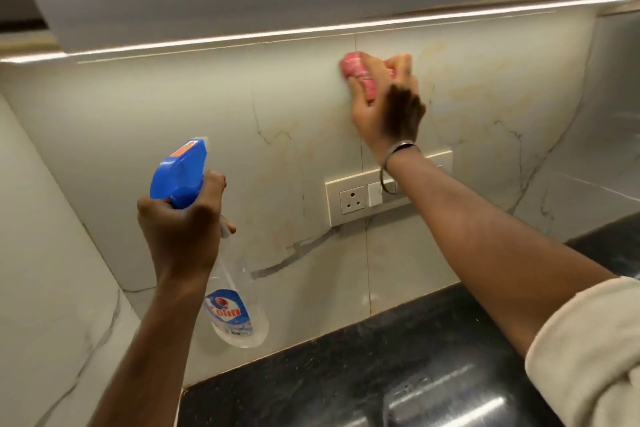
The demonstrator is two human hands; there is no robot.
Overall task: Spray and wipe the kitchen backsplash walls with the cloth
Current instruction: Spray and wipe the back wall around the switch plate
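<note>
Head view: right hand clutches cloth above socket, left hand grips spray bottle.

Left hand grips the spray bottle; right hand, arm stretched upward, clutches the cloth.
</note>
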